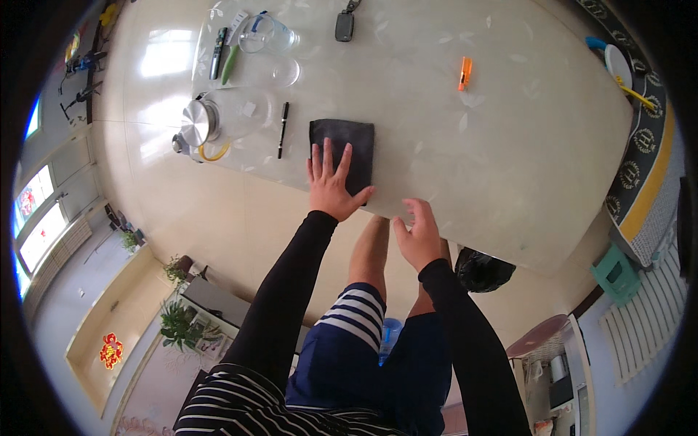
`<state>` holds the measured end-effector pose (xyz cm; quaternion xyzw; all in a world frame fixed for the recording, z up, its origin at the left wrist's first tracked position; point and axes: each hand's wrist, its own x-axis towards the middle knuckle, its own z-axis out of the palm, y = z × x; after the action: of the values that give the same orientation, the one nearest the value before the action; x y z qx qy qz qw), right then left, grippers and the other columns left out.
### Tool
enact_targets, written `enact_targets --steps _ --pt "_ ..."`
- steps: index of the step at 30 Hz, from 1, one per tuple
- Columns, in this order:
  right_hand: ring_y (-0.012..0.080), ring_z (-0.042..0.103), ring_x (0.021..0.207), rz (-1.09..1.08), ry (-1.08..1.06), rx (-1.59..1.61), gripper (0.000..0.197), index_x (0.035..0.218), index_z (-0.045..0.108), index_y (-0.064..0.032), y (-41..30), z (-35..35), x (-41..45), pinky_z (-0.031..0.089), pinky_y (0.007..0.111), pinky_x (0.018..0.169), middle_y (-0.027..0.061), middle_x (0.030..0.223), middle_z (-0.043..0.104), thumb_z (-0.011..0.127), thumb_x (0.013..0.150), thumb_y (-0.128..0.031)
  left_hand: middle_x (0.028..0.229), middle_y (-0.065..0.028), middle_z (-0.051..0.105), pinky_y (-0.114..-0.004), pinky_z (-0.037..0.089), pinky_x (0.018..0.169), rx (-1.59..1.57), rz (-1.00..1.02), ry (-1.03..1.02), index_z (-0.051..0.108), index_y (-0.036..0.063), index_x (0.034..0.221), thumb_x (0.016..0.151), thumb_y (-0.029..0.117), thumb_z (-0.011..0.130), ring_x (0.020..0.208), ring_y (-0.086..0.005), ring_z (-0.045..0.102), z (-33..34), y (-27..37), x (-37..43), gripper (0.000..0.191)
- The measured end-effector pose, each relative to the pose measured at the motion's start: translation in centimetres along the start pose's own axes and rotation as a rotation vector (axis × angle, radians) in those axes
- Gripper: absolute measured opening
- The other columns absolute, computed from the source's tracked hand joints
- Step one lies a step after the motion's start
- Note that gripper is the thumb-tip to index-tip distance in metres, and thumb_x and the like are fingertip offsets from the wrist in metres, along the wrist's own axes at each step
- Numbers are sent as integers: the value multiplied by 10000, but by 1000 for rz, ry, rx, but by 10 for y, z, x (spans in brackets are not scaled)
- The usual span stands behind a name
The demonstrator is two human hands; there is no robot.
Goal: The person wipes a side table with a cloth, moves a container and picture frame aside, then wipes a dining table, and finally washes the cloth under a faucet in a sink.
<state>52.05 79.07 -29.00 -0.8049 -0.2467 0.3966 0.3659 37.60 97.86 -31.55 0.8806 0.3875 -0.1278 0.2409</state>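
Note:
My left hand [334, 188] lies palm down, fingers spread, on a folded dark grey cloth [357, 136] near the table's front edge. To its right, my right hand [420, 231] is at the same edge with fingers loosely curled and nothing seen in it. A black pen [283, 131] lies left of the cloth. Beyond my right hand lies an orange object [464, 74], perhaps a lighter or highlighter. A black car key fob [344, 26] rests at the table's far side.
Left on the table [414, 120] are a glass pitcher [237, 114] with a metal lid, clear glasses [267, 34], a green-handled tool [229, 65] and a dark cylindrical tube [217, 53]. A black plastic bag [484, 271] hangs below the front edge. A teal stool [616, 275] stands right.

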Motion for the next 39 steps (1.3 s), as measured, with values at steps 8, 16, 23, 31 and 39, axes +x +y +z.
enact_targets --steps 8,16,23,31,39 --pt "341 686 1072 -48 143 -30 319 1215 635 -10 2 -46 37 566 431 924 172 1204 676 704 922 -114 1766 -230 236 -703 138 1275 110 6 249 472 282 1642 861 521 731 1611 -518 185 24 -11 31 857" --pt "313 699 876 38 371 -203 288 1085 663 -20 -50 -112 163 568 435 796 121 1018 708 762 908 -225 1767 -259 215 -647 93 1304 -7 -256 511 379 174 1687 910 286 548 1630 -502 152 65 -10 54 803" --pt "352 713 993 50 323 -458 316 1068 651 -22 -60 -115 243 575 462 859 153 1045 726 771 896 -258 1772 -257 209 -613 124 1307 -103 -441 665 344 171 1704 921 268 488 1640 -476 145 63 22 81 802" --pt "366 711 908 35 374 -462 271 950 627 -15 -43 -114 256 572 468 805 171 950 725 780 827 -202 1705 -321 319 -557 248 1301 -194 -626 738 440 98 1646 916 218 516 1577 -535 274 60 52 104 744" --pt "210 668 817 241 478 138 241 992 594 11 6 -175 155 547 341 749 92 898 687 755 850 -98 1693 -348 318 -609 257 1279 -281 -565 804 501 48 1590 863 115 542 1574 -562 259 60 45 119 732"
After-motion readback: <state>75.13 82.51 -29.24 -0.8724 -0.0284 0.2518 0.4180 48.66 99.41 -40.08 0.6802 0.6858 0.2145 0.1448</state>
